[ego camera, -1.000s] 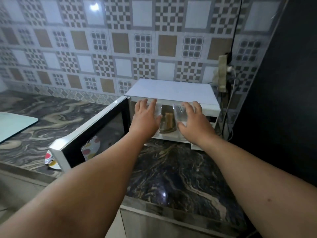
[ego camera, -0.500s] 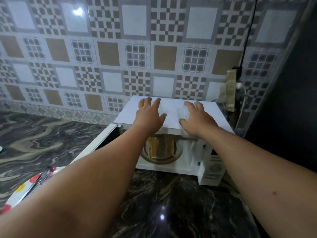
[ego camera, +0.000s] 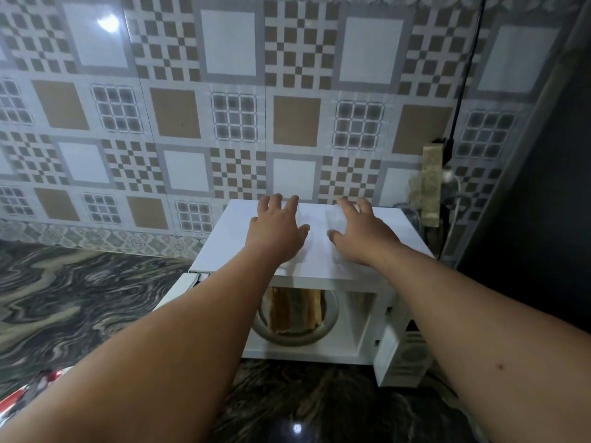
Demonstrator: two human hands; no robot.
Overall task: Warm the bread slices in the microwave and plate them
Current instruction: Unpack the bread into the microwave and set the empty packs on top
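Now both hands have come up out of the oven mouth, the left hand (ego camera: 277, 232) and right hand (ego camera: 361, 234) holding between them a clear cover (ego camera: 316, 233), fingers spread round it above the microwave (ego camera: 224, 238) top. Below the fingertips, the bread slices (ego camera: 295, 310) sit uncovered on their plate (ego camera: 331, 318) inside, so I reckon lifting them out comes next.

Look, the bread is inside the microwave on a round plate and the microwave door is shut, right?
Not quite. The bread slices do sit on the round plate inside the microwave, but the door is open, swung out to the left. The head view shows it.
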